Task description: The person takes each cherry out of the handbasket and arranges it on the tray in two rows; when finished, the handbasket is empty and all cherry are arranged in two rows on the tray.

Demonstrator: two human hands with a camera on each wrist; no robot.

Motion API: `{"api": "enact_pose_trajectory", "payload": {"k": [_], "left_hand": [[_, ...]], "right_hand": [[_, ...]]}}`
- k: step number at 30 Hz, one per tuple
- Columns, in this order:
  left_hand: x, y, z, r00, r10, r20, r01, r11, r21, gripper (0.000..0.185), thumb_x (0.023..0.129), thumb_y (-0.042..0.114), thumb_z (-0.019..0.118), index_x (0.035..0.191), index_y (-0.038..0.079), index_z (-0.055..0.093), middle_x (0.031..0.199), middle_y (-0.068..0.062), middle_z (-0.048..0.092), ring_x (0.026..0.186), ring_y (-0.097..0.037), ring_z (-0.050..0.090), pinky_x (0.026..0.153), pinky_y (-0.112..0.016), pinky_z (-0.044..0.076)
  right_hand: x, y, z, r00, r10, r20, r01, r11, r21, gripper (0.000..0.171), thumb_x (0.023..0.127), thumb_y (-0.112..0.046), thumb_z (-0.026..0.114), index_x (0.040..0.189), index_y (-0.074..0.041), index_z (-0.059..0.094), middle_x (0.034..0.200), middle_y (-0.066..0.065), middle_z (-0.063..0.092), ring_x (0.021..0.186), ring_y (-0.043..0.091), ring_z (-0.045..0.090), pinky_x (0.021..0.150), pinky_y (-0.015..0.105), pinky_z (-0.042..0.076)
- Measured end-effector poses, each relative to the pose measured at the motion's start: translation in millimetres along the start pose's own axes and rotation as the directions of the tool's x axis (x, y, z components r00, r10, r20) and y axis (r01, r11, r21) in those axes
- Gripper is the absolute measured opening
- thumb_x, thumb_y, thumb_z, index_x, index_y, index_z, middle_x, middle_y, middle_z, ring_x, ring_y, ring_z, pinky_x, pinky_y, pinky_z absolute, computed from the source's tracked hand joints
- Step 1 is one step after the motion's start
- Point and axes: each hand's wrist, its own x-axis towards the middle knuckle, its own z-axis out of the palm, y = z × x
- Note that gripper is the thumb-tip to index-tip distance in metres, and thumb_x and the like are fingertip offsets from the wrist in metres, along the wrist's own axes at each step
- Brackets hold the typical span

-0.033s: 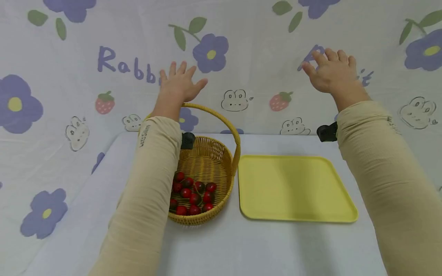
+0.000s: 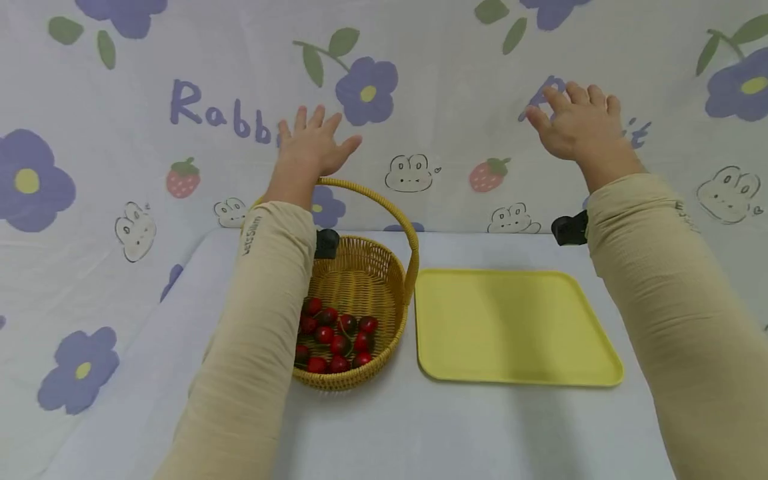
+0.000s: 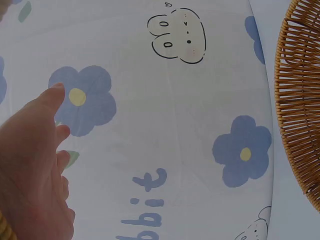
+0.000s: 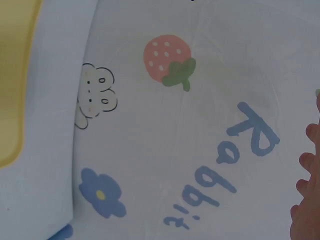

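My left hand [image 2: 311, 152] is raised with fingers spread, above and behind the wicker basket [image 2: 393, 337], and holds nothing. Its forearm hides the basket's left side. Several dark red cherries [image 2: 339, 345] lie in the front part of the basket, whose arched handle [image 2: 384, 205] stands up. Over on the right, my right hand [image 2: 581, 130] is likewise raised with its fingers apart and nothing in it. Below and to its left lies a flat yellow tray [image 2: 510, 327]. Only the edge of the right hand shows in the right wrist view.
A white cloth covers the table [image 2: 420, 433]. Behind it hangs a printed curtain [image 2: 444, 87] with flowers, rabbits and strawberries. Dark wrist cameras sit at both cuffs. The basket and the tray stand side by side, close together.
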Motion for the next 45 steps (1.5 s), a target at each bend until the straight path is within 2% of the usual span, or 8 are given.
{"api": "enact_pose_trajectory", "payload": {"k": [10,15,20,24,29,32,37,45], "left_hand": [[0.1,-10.4,-7.2,0.997,0.017,-0.069,-0.022,0.998,-0.060,0.069,0.098,0.057,0.015,0.153,0.020,-0.004,0.157,-0.008,-0.015,0.139,-0.030,-0.020,0.108,-0.053,-0.011],[-8.4,-30.6,-16.1,0.987,0.039,-0.154,-0.079,0.963,-0.259,0.067,0.099,0.054,0.017,0.154,0.021,-0.001,0.157,-0.006,-0.011,0.141,-0.028,-0.016,0.109,-0.052,-0.009],[-21.3,-55.5,-18.2,0.974,0.019,-0.226,-0.133,0.853,-0.504,0.065,0.099,0.054,0.021,0.154,0.022,0.007,0.159,-0.002,-0.001,0.143,-0.021,-0.004,0.112,-0.043,0.001],[-32.2,-71.0,-9.9,0.930,-0.060,-0.363,-0.198,0.749,-0.633,0.059,0.100,0.051,0.028,0.152,0.024,0.026,0.156,0.003,0.021,0.141,-0.013,0.015,0.112,-0.032,0.013],[-52.3,-85.0,8.4,0.844,-0.181,-0.504,-0.362,0.501,-0.786,0.050,0.101,0.044,0.032,0.144,0.020,0.043,0.144,0.005,0.042,0.132,-0.008,0.033,0.106,-0.023,0.022],[-67.4,-91.8,25.4,0.827,-0.202,-0.525,-0.433,0.365,-0.824,0.053,0.100,0.045,0.028,0.143,0.018,0.044,0.142,0.000,0.044,0.130,-0.013,0.035,0.106,-0.029,0.024],[-87.9,-106.0,65.3,0.818,-0.189,-0.543,-0.489,0.268,-0.830,0.057,0.098,0.049,0.031,0.143,0.016,0.042,0.144,-0.006,0.039,0.132,-0.019,0.031,0.109,-0.038,0.021],[-101.0,-134.6,141.7,0.904,-0.054,-0.424,-0.380,0.349,-0.857,0.062,0.098,0.034,0.040,0.152,0.011,0.021,0.153,-0.012,0.022,0.141,-0.028,0.016,0.110,-0.054,0.012]], "right_hand": [[-2.1,5.6,1.6,1.000,0.008,-0.026,-0.006,0.998,0.066,0.071,0.098,-0.053,0.006,0.151,-0.009,-0.009,0.153,0.025,-0.016,0.135,0.048,-0.016,0.105,0.060,-0.010],[-6.7,18.8,3.5,1.000,-0.008,-0.029,0.017,0.948,0.317,0.067,0.099,-0.048,0.003,0.150,-0.007,-0.013,0.154,0.021,-0.015,0.138,0.041,-0.015,0.108,0.055,-0.008],[-12.8,37.8,8.5,0.994,-0.044,0.097,-0.033,0.740,0.671,0.072,0.094,-0.057,-0.001,0.149,-0.014,-0.017,0.156,0.014,-0.011,0.141,0.033,-0.010,0.111,0.048,-0.001],[-14.6,54.8,15.5,0.973,-0.119,0.198,-0.124,0.456,0.881,0.080,0.090,-0.066,0.011,0.154,-0.019,-0.004,0.139,0.010,0.045,0.124,0.026,0.048,0.098,0.038,0.040],[-21.0,68.7,29.7,0.920,-0.317,0.232,-0.222,0.068,0.973,0.081,0.090,-0.064,0.030,0.154,-0.022,0.006,0.109,0.004,0.066,0.096,0.024,0.065,0.078,0.036,0.053],[-27.8,71.7,43.3,0.860,-0.468,0.203,-0.264,-0.067,0.962,0.069,0.092,-0.060,0.034,0.149,-0.020,0.030,0.117,0.012,0.064,0.104,0.031,0.062,0.083,0.041,0.051],[-36.8,64.2,71.3,0.724,-0.677,0.134,-0.284,-0.115,0.952,0.058,0.100,-0.050,0.022,0.135,-0.016,0.053,0.129,0.015,0.057,0.114,0.031,0.057,0.090,0.042,0.047],[-50.1,37.3,110.0,0.610,-0.786,0.101,-0.302,-0.112,0.947,0.063,0.102,-0.046,0.010,0.140,-0.013,0.047,0.133,0.015,0.054,0.116,0.030,0.056,0.093,0.043,0.044]]}}
